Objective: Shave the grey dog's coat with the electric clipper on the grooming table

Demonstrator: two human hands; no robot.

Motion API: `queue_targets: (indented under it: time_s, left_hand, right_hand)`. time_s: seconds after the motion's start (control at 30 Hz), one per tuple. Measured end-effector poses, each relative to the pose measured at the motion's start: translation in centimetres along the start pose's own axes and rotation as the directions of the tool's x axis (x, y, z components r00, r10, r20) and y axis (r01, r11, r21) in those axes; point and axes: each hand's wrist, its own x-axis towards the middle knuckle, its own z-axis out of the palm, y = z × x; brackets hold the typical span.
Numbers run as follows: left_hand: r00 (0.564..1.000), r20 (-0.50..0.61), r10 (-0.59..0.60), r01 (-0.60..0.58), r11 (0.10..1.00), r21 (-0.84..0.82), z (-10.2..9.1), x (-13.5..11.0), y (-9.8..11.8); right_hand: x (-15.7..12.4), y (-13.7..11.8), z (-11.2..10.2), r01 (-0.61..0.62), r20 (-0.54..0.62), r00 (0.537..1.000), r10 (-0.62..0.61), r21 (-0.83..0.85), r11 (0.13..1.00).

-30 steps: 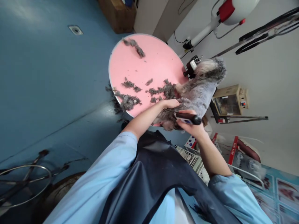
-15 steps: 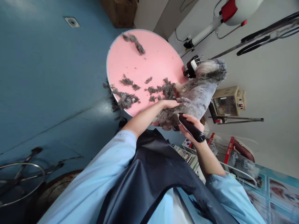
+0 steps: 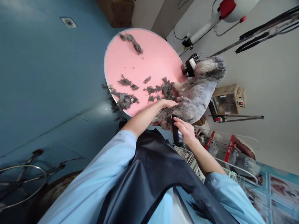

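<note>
Right hand (image 3: pixel 185 130) grip encloses black clipper (image 3: pixel 176 132), its head against dog (image 3: pixel 196 93).

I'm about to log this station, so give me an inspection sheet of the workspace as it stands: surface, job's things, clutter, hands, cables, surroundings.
Surface: round pink table, metal-rimmed, partly bare.
Job's things: grey dog standing at the table's edge; black clipper against its hindquarters.
Clutter: clumps of cut grey fur across the table, some hanging over its rim.
Hands: left hand rests on the dog's rear; right hand grips the clipper.
Cables: thin cords on the wall by the white and red dryer; none seen on the clipper.
Surroundings: blue floor with a drain, brown cabinet, beige box unit, wire rack, posters.
</note>
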Motion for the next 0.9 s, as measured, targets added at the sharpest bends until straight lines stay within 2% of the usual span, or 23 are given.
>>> queue_targets:
  time_s: [0.13, 0.27, 0.33, 0.4, 0.47, 0.5, 0.57, 0.7, 0.9]
  left_hand:
    - [1.000, 0.008, 0.017, -0.018, 1.000, 0.025, 0.0, 0.3, -0.2]
    - [0.999, 0.013, 0.043, -0.043, 0.999, 0.006, 0.1, 0.5, -0.2]
    - [0.999, 0.012, 0.031, -0.031, 0.999, 0.017, 0.1, 0.4, -0.2]
    - [1.000, -0.005, 0.026, -0.025, 0.999, 0.033, 0.0, 0.4, -0.1]
    - [0.998, -0.025, 0.053, -0.051, 0.997, 0.050, -0.1, 0.5, -0.1]
    - [0.997, -0.032, 0.067, -0.065, 0.996, 0.055, -0.1, 0.5, -0.2]
    - [0.997, -0.028, 0.077, -0.076, 0.996, 0.047, -0.1, 0.6, -0.2]
    - [0.997, 0.000, 0.074, -0.074, 0.996, -0.053, 0.1, 0.7, -0.3]
    - [0.996, 0.038, 0.076, -0.071, 0.989, -0.126, 0.3, 0.9, -0.6]
  right_hand:
    - [0.0, -0.6, 1.8, 0.090, 0.112, 0.991, -0.080, -0.091, 0.992]
    - [-0.2, -1.4, 1.8, 0.032, 0.131, 0.991, -0.027, -0.038, 0.999]
    - [0.0, -1.0, 0.6, -0.034, 0.076, 0.997, 0.028, 0.076, 0.997]
    - [0.4, 0.0, -1.0, -0.140, -0.069, 0.985, 0.157, 0.201, 0.969]
    - [0.7, 1.4, -2.4, -0.230, -0.220, 0.927, 0.303, 0.305, 0.924]
    - [0.8, 2.0, -2.7, -0.254, -0.258, 0.901, 0.349, 0.338, 0.906]
    - [0.6, 2.9, -2.8, -0.279, -0.242, 0.894, 0.378, 0.359, 0.891]
    - [-0.3, 2.5, -1.5, -0.322, -0.121, 0.920, 0.374, 0.314, 0.893]
    - [-0.9, 2.0, -1.1, -0.256, -0.247, 0.910, 0.333, 0.297, 0.920]
